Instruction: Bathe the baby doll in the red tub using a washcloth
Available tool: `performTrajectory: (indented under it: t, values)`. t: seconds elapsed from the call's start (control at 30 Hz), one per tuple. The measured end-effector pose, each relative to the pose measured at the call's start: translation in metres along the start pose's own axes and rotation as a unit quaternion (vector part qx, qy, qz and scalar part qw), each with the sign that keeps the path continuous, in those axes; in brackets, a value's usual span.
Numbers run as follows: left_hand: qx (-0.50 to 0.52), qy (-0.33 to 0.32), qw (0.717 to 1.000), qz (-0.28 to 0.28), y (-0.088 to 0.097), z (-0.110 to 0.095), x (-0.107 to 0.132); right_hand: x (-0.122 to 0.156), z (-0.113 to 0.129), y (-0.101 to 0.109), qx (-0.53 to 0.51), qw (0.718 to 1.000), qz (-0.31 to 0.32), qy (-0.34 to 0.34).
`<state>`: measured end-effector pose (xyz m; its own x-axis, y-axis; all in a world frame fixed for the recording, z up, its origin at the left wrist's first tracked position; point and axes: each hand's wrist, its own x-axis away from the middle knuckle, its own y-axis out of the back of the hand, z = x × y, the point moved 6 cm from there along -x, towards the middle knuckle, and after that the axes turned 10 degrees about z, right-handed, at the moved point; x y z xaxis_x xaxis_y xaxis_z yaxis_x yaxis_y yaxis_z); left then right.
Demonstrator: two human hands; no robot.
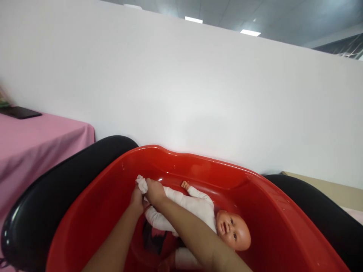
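A baby doll [195, 209] in white clothing lies on its back inside a red tub [93, 215], its head toward the right. At the doll's leg end, a bunch of white cloth [141, 185] sticks out between my two hands. My left hand [137, 197] is closed around its lower side. From the right, my right hand [155, 192] grips it too, with that forearm crossing over the doll's body. Whether the cloth is separate or part of the doll's clothing, I cannot tell. My hands partly hide the doll's legs.
Black rounded panels flank the tub, a left one [70, 185] and a right one [309, 211]. A white wall [181, 87] rises behind it. On the left, a pink-covered table [51, 132] bears a dark flat device [21, 112]. A beige board [326, 185] stands at right.
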<state>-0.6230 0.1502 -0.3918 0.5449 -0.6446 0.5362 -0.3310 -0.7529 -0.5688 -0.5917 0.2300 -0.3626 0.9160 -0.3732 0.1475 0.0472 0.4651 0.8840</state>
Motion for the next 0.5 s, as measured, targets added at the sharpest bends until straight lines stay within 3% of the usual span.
performTrajectory:
  t: [0.3, 0.5]
  values:
    - [-0.008, -0.01, 1.0, 0.0, 0.003, 0.003, -0.005, 0.01, 0.0, 0.003, -0.025, 0.999, -0.021, -0.018]
    - [-0.022, -0.02, 0.999, 0.012, -0.004, 0.001, -0.002, 0.011, 0.003, 0.01, -0.056, 0.995, -0.078, -0.002]
